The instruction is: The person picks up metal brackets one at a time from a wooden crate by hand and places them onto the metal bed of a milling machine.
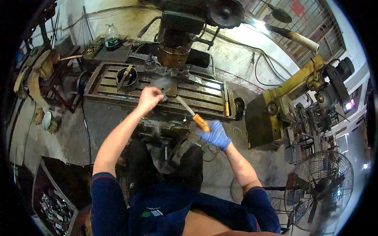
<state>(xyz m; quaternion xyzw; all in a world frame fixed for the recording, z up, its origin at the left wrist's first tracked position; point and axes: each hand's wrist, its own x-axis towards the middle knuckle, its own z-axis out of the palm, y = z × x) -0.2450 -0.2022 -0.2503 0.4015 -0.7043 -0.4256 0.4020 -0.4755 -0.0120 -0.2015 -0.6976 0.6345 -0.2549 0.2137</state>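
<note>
The gloved right hand (215, 135) grips a hammer (192, 114) by its orange handle; its long axis points to 10 o'clock, head near the plate (165, 84). The bare left hand (149, 98) is closed beside that plate.

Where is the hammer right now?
The hammer is in the gloved right hand, its head by the left hand on the machine table.

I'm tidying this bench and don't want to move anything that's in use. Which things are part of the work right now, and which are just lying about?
In use:
- left hand on the dark metal piece
- right hand, blue-gloved, gripping the orange-handled hammer
- slotted machine table under the piece

Lying about:
- plastic bottle
- round black ring
- floor fan
- crate of metal parts
</note>
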